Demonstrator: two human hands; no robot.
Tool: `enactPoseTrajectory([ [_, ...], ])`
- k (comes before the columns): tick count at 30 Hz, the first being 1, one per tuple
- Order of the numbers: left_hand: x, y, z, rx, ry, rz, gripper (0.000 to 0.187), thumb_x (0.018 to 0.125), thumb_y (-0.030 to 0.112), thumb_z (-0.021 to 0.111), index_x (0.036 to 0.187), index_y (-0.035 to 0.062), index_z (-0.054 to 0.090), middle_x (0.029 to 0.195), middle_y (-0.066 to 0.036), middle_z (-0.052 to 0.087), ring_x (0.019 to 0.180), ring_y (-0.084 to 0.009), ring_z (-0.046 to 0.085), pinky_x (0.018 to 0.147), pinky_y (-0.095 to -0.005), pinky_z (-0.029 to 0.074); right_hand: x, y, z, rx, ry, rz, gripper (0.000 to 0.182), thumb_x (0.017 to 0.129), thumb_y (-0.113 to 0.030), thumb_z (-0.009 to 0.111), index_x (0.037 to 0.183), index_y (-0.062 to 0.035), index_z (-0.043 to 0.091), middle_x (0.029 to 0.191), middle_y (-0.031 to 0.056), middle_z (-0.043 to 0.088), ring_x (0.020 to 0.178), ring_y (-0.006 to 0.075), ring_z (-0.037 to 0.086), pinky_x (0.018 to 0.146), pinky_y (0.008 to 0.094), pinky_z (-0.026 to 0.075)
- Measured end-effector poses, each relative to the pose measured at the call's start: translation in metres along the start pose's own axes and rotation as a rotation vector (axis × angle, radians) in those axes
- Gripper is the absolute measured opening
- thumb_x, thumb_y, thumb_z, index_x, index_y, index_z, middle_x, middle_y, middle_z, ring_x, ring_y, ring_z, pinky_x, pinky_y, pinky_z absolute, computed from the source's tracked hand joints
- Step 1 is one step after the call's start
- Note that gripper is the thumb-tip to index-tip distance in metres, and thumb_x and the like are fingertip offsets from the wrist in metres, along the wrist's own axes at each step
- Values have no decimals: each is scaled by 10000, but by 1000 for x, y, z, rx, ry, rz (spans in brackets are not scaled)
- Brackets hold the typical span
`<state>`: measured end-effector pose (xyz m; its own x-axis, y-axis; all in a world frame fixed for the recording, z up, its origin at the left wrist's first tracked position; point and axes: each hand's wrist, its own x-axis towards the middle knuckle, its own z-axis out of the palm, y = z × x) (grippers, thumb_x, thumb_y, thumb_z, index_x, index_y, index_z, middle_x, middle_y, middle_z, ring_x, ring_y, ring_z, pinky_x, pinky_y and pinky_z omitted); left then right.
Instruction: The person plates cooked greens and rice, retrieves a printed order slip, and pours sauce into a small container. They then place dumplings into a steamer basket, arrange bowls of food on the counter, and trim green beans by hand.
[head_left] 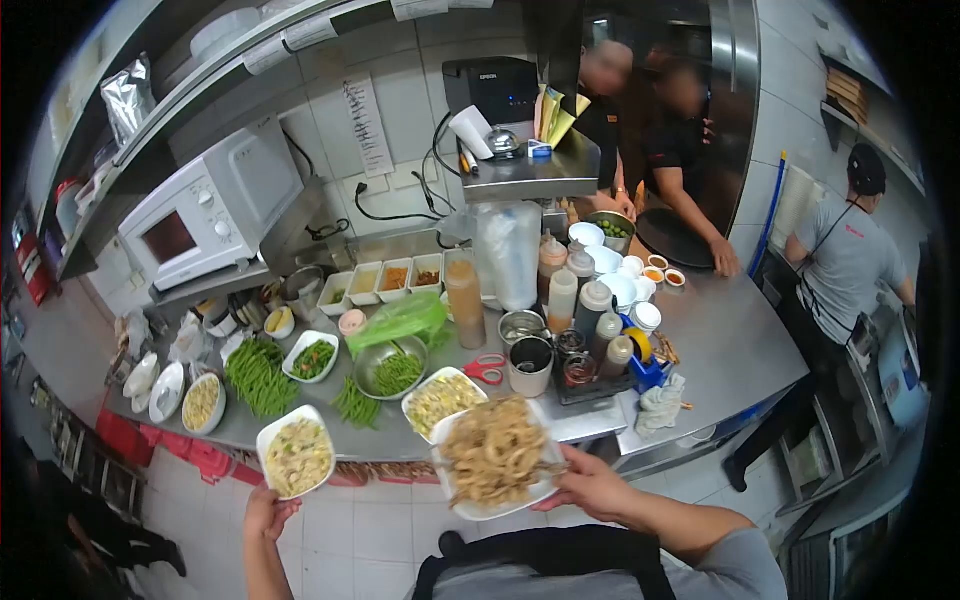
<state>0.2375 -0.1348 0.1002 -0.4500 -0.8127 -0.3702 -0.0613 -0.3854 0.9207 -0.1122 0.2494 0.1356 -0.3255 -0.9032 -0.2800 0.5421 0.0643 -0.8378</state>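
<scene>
My left hand (268,512) grips the near rim of a white square bowl (297,453), which holds a pale creamy food with green bits. In my right hand (592,484) is a white plate (485,511) heaped with browned fried rings (497,450). Both dishes are held up in front of the steel counter's near edge. Just behind the plate stands another white dish of pale yellow chopped food (443,398). A metal bowl of cut green beans (395,370) sits between the two dishes, farther back, with a green plastic bag (400,322) by its rim.
Long green beans (262,377) lie on the counter (715,345) at left. Red scissors (487,369), squeeze bottles (562,300) and a metal pot (530,365) stand at centre. A microwave (210,207) is above left. Two people work across the counter; another person (850,245) stands at right.
</scene>
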Motion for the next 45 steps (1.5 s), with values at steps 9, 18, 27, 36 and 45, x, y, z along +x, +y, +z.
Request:
enactPoseTrajectory([
  [9,-84,-11,266,87,-619,-164,386,841,105,505,1191,-40,433,970,-160,625,745,-203,660,577,-260,565,-176,-17,-130,102,539,-273,513,834,8,389,1334,-40,285,1153,177,531,887,279,628,682,348,577],
  [18,-90,-67,531,216,-1226,-358,300,881,59,398,1175,7,373,863,-138,610,629,-166,627,523,-242,534,-236,7,-273,204,1075,-629,384,876,-42,419,1256,-2,378,1129,141,549,864,225,624,718,316,551],
  [27,-69,-217,749,178,-1090,-430,332,844,19,392,1171,-14,341,871,-177,582,619,-223,615,549,-304,556,-210,0,-491,267,1198,-779,323,870,-9,413,1191,-23,384,1122,152,540,895,278,612,775,403,538],
  [36,-19,-272,877,124,-769,-368,338,878,39,367,1208,5,301,918,-200,576,662,-245,627,541,-305,560,-100,-85,-644,343,1095,-752,367,896,-36,363,1261,-26,319,1168,181,490,915,322,596,800,428,538],
  [45,-16,-189,899,54,-997,-310,643,924,310,460,1364,71,57,899,-210,593,723,-247,632,637,-386,545,-3,-139,-738,353,827,-598,370,942,-127,337,1237,95,323,1178,243,462,1082,338,514,939,402,466],
])
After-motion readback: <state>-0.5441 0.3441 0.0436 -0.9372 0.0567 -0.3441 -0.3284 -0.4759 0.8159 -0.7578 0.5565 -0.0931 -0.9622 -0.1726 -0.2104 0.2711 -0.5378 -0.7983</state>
